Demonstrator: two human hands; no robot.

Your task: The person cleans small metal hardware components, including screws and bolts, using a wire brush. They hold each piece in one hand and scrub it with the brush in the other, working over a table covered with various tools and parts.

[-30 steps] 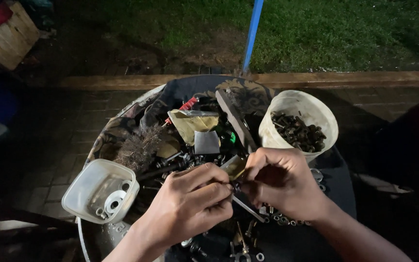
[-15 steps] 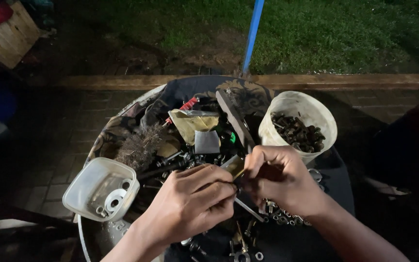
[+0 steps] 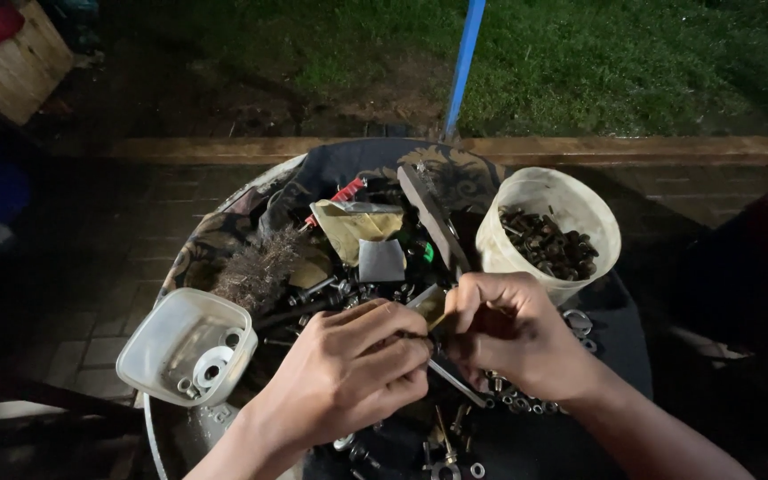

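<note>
Both my hands meet over a round tray heaped with metal hardware. My left hand is curled, its fingers pinching a small metal part that is mostly hidden. My right hand is closed too, fingertips on a small brass-coloured piece between the two hands. A thin metal rod lies just below them. Loose nuts and washers are scattered under my right wrist.
A white bucket of dark bolts stands at the tray's right. A square translucent tub with washers sits at the left edge. A wire brush, a long file and a blue pole lie beyond. Grass behind.
My hands have stayed together over the pile, shifting only slightly as the fingers work the small part.
</note>
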